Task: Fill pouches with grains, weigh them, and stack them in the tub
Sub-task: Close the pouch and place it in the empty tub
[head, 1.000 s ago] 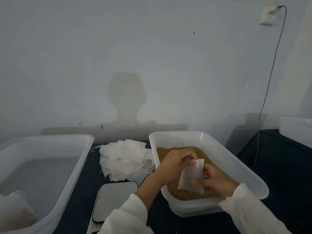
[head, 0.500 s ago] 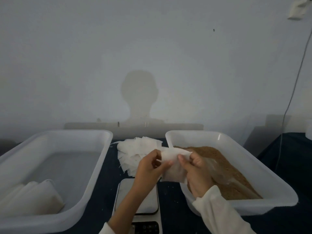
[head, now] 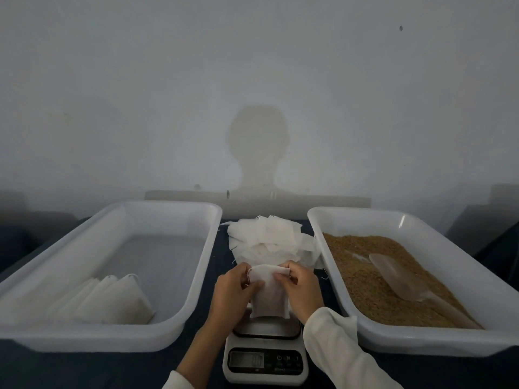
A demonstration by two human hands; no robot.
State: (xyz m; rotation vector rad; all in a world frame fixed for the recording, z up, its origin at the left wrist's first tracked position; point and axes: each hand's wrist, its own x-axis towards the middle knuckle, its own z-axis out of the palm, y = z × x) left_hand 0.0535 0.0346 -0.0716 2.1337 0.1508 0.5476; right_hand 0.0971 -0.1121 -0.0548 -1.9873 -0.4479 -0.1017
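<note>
Two hands hold one filled pouch [head: 269, 297] upright over the scale [head: 266, 357]: the left hand [head: 235, 294] and right hand [head: 301, 290] pinch its top edge. Finished pouches [head: 112, 301] lie in the left tub [head: 174, 211]; grains [head: 373, 279] fill the right tub [head: 365, 216].

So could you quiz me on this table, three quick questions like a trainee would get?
1. True or false: the scoop lies in the grain tub.
2. What do the left hand and right hand hold? A) pouch B) lid C) spoon
3. Fill in: the pouch is over the ____.

Key: 1 true; 2 A; 3 scale.
</note>
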